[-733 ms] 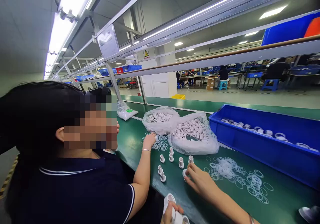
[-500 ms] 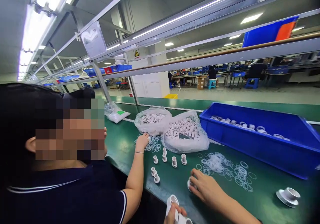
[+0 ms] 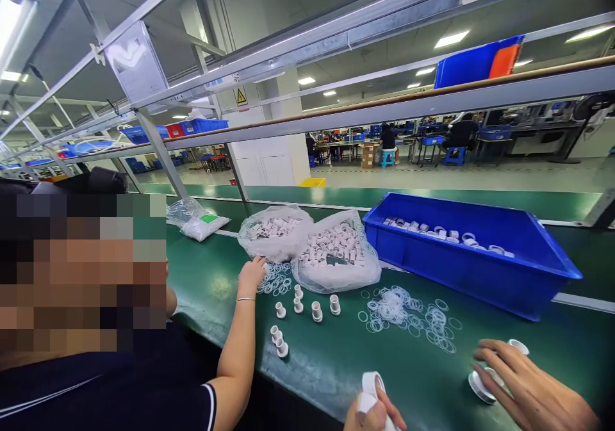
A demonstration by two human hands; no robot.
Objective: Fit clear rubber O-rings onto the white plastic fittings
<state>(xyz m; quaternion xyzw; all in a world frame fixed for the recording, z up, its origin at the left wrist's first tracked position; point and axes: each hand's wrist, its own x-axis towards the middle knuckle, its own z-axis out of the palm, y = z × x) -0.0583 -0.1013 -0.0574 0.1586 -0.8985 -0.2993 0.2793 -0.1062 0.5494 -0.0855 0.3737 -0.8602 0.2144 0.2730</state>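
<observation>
My left hand (image 3: 368,415) is closed around white plastic rings (image 3: 372,383) at the bottom edge; how many it holds is partly hidden. On the right, my right hand (image 3: 526,386) curls its fingers over a white flanged fitting (image 3: 482,389) at the green table top. Just behind those fingers stands another white fitting (image 3: 519,346), partly covered by the hand. Thin clear rings (image 3: 396,306) lie in a loose pile between my hands and the blue bin.
A long blue bin (image 3: 451,264) holds white rings. Beside it are two plastic bags (image 3: 336,280) of small white sleeves. Several flanged pieces (image 3: 316,311) stand on the table (image 3: 331,360). At left, a co-worker's hand (image 3: 252,274) reaches to another ring pile (image 3: 276,280).
My right hand has moved right across the table with the white fitting, to beside the one standing there. My view has turned right. My left hand still holds the white rings.
</observation>
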